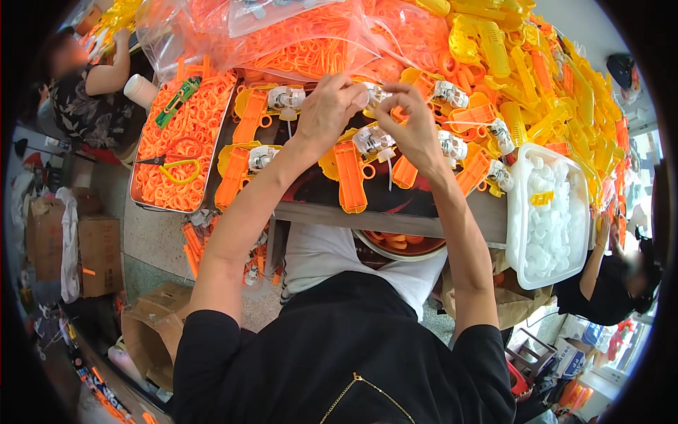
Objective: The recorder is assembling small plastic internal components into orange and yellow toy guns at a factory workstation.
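My left hand (326, 116) reaches over the bench with its fingers pinched together. A small pale piece shows at its fingertips, too small to name. Close by on the right, my right hand (413, 131) curls thumb and forefinger toward each other; whatever lies between them cannot be made out. Beneath and around both hands lie several orange and yellow toy gun halves (349, 177) in rows, handles toward me. White mechanism units (373, 140) sit in them, some with a thin white strip hanging down. Part of the back row is hidden by my hands.
Left stands a metal tray (134, 180) of orange rings, with scissors (182, 161) and a green utility knife (176, 102) on top. Right is a white bin (515, 233) of whitish plastic parts. Bagged orange parts (304, 49) and yellow shells (494, 49) pile behind. Co-workers sit at both sides.
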Motion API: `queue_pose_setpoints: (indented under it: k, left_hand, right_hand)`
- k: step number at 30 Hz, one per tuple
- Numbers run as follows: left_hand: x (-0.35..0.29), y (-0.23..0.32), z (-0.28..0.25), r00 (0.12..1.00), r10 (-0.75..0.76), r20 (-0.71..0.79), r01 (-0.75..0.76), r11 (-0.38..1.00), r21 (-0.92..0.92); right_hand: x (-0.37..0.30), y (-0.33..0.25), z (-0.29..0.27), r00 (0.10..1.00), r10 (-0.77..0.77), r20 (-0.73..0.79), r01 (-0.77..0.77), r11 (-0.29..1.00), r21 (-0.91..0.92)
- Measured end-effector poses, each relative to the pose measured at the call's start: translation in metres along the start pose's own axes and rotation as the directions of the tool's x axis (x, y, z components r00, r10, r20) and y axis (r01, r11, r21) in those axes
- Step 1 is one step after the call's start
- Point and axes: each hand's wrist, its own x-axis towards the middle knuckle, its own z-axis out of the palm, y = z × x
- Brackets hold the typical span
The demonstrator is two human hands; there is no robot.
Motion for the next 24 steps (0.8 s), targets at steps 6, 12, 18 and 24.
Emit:
queue_pose_setpoints:
  k: [6, 12, 18, 24]
  left_hand:
    - [-0.025, -0.008, -0.009, 0.969, -0.091, 0.229, 0.110, 0.991, -0.073]
    - [-0.027, -0.008, -0.015, 0.905, -0.219, 0.365, 0.395, 0.749, -0.531]
    - [-0.021, -0.021, -0.018, 0.873, -0.323, 0.366, 0.479, 0.709, -0.517]
    - [0.005, -0.021, 0.006, 0.964, -0.058, 0.261, 0.129, 0.957, -0.262]
  right_hand:
    - [0.025, 0.016, -0.018, 0.991, 0.123, 0.054, -0.117, 0.989, -0.092]
    - [0.051, 0.036, 0.023, 0.985, 0.112, 0.135, -0.003, 0.780, -0.625]
    - [0.066, 0.055, 0.021, 0.959, 0.210, 0.190, -0.078, 0.839, -0.538]
    - [0.091, 0.049, 0.022, 0.871, 0.373, 0.319, -0.083, 0.752, -0.654]
